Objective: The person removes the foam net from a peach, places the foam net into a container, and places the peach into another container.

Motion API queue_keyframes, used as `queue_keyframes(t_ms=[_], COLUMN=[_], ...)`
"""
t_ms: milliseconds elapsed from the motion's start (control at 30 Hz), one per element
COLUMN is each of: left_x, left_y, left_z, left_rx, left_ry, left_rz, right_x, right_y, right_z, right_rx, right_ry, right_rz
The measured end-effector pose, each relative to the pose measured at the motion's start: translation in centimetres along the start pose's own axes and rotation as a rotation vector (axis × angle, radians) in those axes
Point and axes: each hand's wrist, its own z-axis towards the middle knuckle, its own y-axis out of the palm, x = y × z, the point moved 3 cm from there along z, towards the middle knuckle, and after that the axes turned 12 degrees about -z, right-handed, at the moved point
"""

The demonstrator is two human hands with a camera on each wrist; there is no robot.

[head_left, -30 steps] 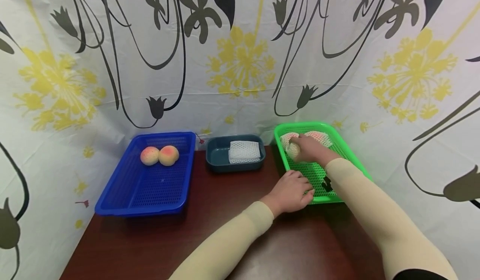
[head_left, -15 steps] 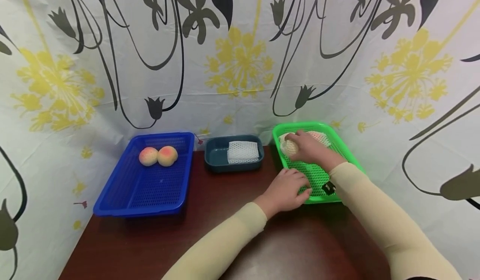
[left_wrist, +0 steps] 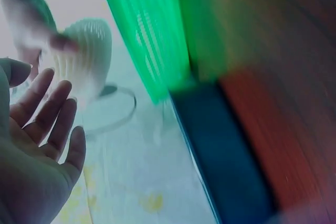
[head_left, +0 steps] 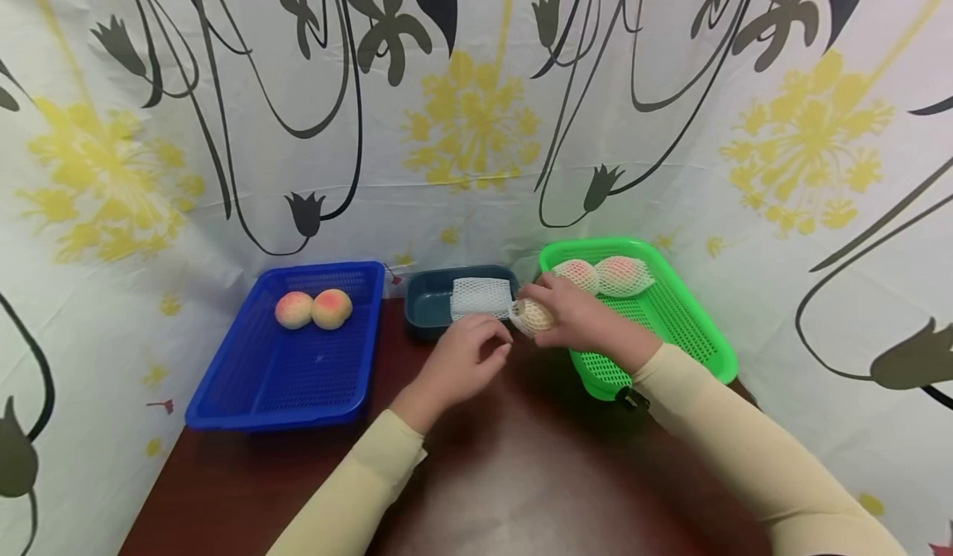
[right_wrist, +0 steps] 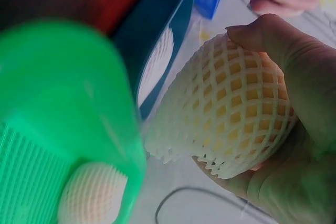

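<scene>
My right hand (head_left: 577, 314) grips a peach in a white foam net (right_wrist: 236, 103), holding it up between the green basket (head_left: 688, 316) and the small dark teal tray (head_left: 428, 324). In the right wrist view the thumb lies over the netting and yellowish fruit shows through the holes. My left hand (head_left: 463, 361) hovers in front of the tray, just left of the netted peach and apart from it. Its fingers (left_wrist: 59, 121) are loosely bent and hold nothing. White foam nets (head_left: 482, 298) lie stacked flat in the tray.
Two netted peaches (head_left: 624, 276) sit at the back of the green basket. Two bare peaches (head_left: 332, 309) lie in the blue basket (head_left: 298, 419) at the left. A patterned cloth (head_left: 462, 225) hangs behind the dark red-brown table (head_left: 506, 473).
My right hand has lifted the netted peach out of the green basket and carried it left. My left hand has left the green basket's edge and moved left to the tray.
</scene>
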Motion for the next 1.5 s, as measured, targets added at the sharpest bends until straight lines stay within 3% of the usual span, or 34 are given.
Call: queue_keyframes(t_ms=[100, 333, 500, 667, 1067, 1333, 1500], left_x=[-0.5, -1.5, -1.7, -1.8, -2.0, -2.4, -2.2], left_y=[-2.2, -6.7, -8.5, -8.8, -7.9, -7.5, -7.4], left_z=[-1.2, -3.9, -5.0, -5.3, -5.6, -5.8, -5.8], left_rx=[0.025, 0.086, 0.124, 0.128, 0.125, 0.109, 0.108], left_ry=[-0.053, -0.260, -0.309, -0.322, -0.320, -0.384, -0.379], left_rz=[-0.017, -0.027, -0.046, -0.060, -0.056, -0.041, -0.040], right_x=[-1.3, -5.1, -6.6, -7.3, -8.4, -8.9, -9.2], right_y=[0.4, 1.1, 1.6, 2.8, 9.1, 12.0, 12.8], right_z=[0.5, 1.6, 2.1, 2.5, 2.5, 2.5, 2.6], right_rx=[-0.009, -0.077, -0.089, -0.110, -0.262, -0.292, -0.304], right_ry=[-0.020, -0.037, -0.074, -0.069, -0.006, -0.054, -0.055], right_rz=[-0.002, -0.011, -0.030, -0.022, -0.081, -0.154, -0.177])
